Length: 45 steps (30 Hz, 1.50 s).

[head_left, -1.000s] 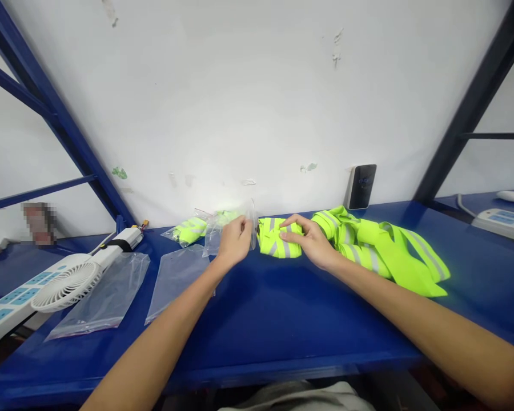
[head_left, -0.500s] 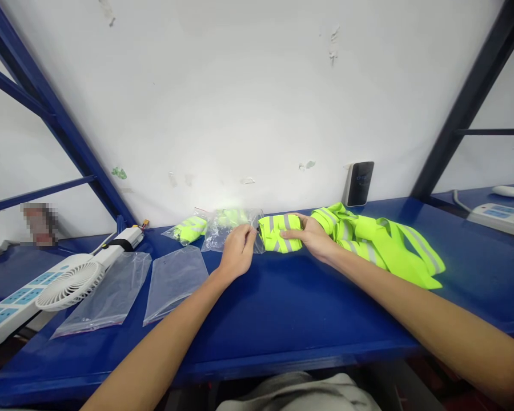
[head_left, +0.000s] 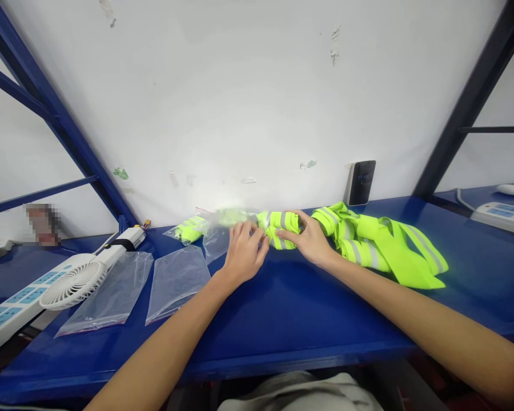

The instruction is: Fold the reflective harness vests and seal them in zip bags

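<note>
In my right hand [head_left: 312, 238] is a folded neon-yellow reflective vest [head_left: 289, 220] with silver stripes, gripped at its right end between thumb and fingers. My left hand [head_left: 245, 251] is curled at the vest's left end, on the mouth of a clear plastic bag [head_left: 215, 242]. The left fingertips are partly hidden. Behind that hand another yellow bundle [head_left: 231, 216] shows through plastic. Farther left lies a bagged yellow vest [head_left: 191, 229]. To the right of my right hand, loose yellow vests [head_left: 381, 240] with silver stripes lie in a heap.
Two flat clear zip bags, one nearer [head_left: 177, 279] and one farther left [head_left: 115, 294], lie on the blue table [head_left: 291, 319]. A white handheld fan [head_left: 75, 283] rests by a power strip [head_left: 29, 299]. A phone-like device [head_left: 362, 182] leans on the wall.
My left hand has moved slightly right and its fingers have spread over the vest's left end and the bag's mouth. My right hand still holds the vest in nearly the same place.
</note>
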Motion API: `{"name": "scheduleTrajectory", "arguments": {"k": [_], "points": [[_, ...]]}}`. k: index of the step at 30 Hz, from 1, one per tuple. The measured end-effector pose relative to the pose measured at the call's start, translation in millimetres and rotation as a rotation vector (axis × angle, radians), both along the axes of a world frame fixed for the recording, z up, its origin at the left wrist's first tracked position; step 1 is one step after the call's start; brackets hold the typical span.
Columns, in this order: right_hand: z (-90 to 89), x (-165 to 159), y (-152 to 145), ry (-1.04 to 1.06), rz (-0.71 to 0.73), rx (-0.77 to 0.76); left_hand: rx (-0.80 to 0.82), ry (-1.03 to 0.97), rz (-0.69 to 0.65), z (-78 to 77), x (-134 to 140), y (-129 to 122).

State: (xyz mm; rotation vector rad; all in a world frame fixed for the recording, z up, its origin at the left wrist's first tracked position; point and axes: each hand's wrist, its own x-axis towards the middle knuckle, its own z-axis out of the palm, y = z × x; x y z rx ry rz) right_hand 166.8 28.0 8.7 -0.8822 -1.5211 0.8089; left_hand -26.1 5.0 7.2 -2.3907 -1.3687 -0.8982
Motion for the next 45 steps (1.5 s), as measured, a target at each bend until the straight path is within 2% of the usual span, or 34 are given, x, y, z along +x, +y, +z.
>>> {"name": "scheduleTrajectory", "arguments": {"k": [2, 3, 6, 8, 11, 15, 19, 22, 30, 34, 36, 40, 45], "points": [[0.6, -2, -1, 0.110, 0.049, -0.089, 0.141, 0.049, 0.011, 3.1, -1, -2], [0.4, -3, -2, 0.165, 0.075, -0.147, 0.157, 0.088, -0.018, 4.9, -2, -2], [-1.8, -4, 0, 0.273, 0.121, -0.280, 0.056, 0.228, -0.184, 8.8, -8, 0], [-2.8, -4, 1, 0.292, 0.130, -0.301, -0.033, 0.269, -0.277, 8.7, -13, 4], [-1.3, -3, 2, 0.310, 0.160, -0.324, -0.057, 0.234, -0.328, 5.4, -17, 10], [2.5, -4, -2, 0.286, 0.209, -0.345, -0.063, 0.111, -0.248, -1.1, -14, 13], [0.7, -7, -5, 0.249, 0.139, -0.304, -0.080, 0.124, -0.090, -7.5, -6, 9], [-3.9, -10, -3, 0.244, 0.078, -0.284, -0.034, 0.151, -0.030, -10.8, 4, 4], [-10.4, -12, -1, 0.234, 0.102, -0.351, 0.111, 0.199, -0.044, -15.9, 15, 6], [-5.9, -4, 1, 0.179, 0.224, -0.411, 0.147, 0.188, -0.070, -17.3, 13, 9], [-2.8, 1, 3, 0.122, 0.276, -0.385, 0.149, 0.174, -0.069, -16.7, 13, 9], [1.8, 4, 1, 0.045, 0.198, -0.287, 0.132, 0.152, -0.038, -14.3, 13, 9], [-0.7, -4, -4, 0.096, 0.170, -0.323, 0.109, 0.117, -0.060, -16.6, 13, 10]]}}
